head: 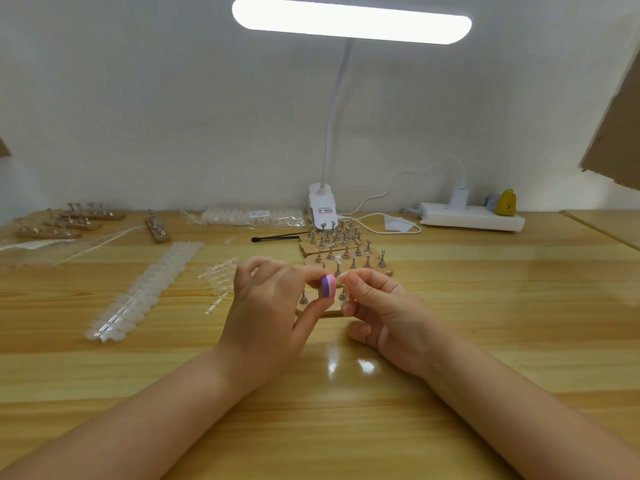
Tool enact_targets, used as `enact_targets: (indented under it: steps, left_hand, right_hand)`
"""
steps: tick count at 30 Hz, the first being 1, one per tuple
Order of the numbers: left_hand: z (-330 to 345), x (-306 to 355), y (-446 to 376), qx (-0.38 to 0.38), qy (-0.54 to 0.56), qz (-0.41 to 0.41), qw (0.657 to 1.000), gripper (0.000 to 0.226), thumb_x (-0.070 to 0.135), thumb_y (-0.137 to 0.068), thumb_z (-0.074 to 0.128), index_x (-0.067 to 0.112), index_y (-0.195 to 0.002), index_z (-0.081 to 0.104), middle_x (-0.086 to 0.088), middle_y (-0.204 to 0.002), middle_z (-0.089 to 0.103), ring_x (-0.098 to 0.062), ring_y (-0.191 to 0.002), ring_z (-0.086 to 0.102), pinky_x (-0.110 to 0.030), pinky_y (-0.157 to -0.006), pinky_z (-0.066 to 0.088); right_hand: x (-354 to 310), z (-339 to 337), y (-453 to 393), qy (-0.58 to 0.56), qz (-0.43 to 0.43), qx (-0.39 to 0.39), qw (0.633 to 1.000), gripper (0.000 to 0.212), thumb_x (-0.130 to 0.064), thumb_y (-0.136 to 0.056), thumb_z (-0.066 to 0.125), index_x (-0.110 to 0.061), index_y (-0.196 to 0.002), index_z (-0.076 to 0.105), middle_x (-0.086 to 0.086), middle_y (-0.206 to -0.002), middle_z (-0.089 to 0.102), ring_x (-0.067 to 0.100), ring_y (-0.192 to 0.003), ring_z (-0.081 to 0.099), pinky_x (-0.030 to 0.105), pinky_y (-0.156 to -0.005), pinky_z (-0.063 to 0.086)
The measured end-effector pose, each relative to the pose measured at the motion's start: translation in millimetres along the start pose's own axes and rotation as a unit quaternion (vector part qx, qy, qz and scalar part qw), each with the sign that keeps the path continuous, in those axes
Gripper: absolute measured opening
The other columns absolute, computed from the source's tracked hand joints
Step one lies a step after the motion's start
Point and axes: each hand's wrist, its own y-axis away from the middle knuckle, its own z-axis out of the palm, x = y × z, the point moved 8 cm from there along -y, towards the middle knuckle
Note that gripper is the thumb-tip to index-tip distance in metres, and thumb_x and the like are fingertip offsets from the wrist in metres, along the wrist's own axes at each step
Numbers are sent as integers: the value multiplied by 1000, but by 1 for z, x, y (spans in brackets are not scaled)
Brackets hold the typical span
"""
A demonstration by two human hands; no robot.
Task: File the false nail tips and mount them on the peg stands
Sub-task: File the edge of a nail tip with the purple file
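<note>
My left hand (pixel 266 306) pinches a small pink-and-purple file block (pixel 328 286) between thumb and fingers above the table. Right beside it, my right hand (pixel 384 313) pinches a tiny clear false nail tip (pixel 340 279) against the block's edge. Under both hands lies a wooden peg stand (pixel 323 311) with metal pegs, partly hidden. Several more wooden peg stands (pixel 346 251) with metal pegs stand just behind. Strips of clear nail tips (pixel 145 289) lie to the left.
A clip-on desk lamp (pixel 323 202) stands at the back centre, with a white power strip (pixel 471 220) to its right. More peg stands (pixel 69 223) sit at the far left. A bag of nail tips (pixel 249 216) and a black tool (pixel 277 238) lie behind.
</note>
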Motion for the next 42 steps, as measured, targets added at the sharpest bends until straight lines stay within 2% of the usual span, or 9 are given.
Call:
enact_targets:
  steps: [4,8,16,22,25,29,34,38,42]
  left_hand:
    - [-6,0,-2,25,24,-13,999,21,32,-89,56,20,-105,58,19,-93,56,-8,-84,53,-29,-89,28]
    - [5,0,0,-38,15,-25,999,25,35,-86,58,16,-99,67,12,-85,65,-11,-80,59,-32,-91,31]
    - [1,-4,-1,-16,78,-54,995,30,39,-85,58,15,-102,64,23,-92,58,4,-81,49,-29,-91,31]
    - [-1,-9,-1,-3,107,-93,990,32,45,-86,53,20,-103,61,28,-92,56,5,-90,51,-24,-91,30]
    - [6,-6,0,-38,98,-85,991,34,47,-85,52,20,-103,63,24,-90,59,2,-84,52,-30,-92,31]
    - [1,-10,-1,-19,118,-100,988,31,45,-87,52,21,-105,61,22,-94,60,1,-85,54,-22,-94,29]
    - [10,-5,0,-68,120,-90,986,29,42,-86,55,20,-104,63,16,-91,66,-3,-79,58,-33,-95,31]
    - [2,-8,-1,-40,118,-99,987,30,40,-87,54,19,-105,63,16,-92,65,-1,-81,55,-24,-95,29]
    - [10,-6,1,-77,102,-94,987,27,40,-85,60,19,-101,65,16,-91,66,-3,-78,57,-35,-93,34]
  right_hand:
    - [1,0,-1,10,3,5,1000,12,-26,-71,72,-19,-80,75,-4,-69,59,8,-61,53,20,-45,41]
    - [0,-1,0,-1,1,9,1000,10,-25,-73,70,-18,-79,74,-2,-69,59,9,-61,52,20,-44,40]
    - [2,-1,0,15,6,6,1000,16,-27,-70,73,-18,-83,75,-3,-73,61,9,-64,52,20,-46,41]
    - [2,-2,-1,23,1,13,1000,15,-28,-70,73,-19,-82,75,-4,-71,61,7,-62,53,20,-46,41]
    - [2,-3,0,22,-2,16,1000,15,-27,-70,73,-18,-82,74,-3,-70,61,8,-62,52,20,-46,41]
    - [2,-2,0,33,1,15,999,14,-27,-72,72,-18,-82,74,-4,-71,60,8,-63,52,20,-47,41]
    - [0,-1,0,25,-7,22,999,13,-27,-71,70,-18,-79,74,-4,-68,59,7,-60,51,19,-45,39]
    - [1,0,1,49,-4,16,999,14,-30,-71,71,-20,-81,74,-5,-68,59,7,-62,52,19,-47,41]
    - [1,-1,1,33,-9,18,999,9,-28,-73,69,-22,-77,75,-5,-66,60,6,-59,52,19,-46,41]
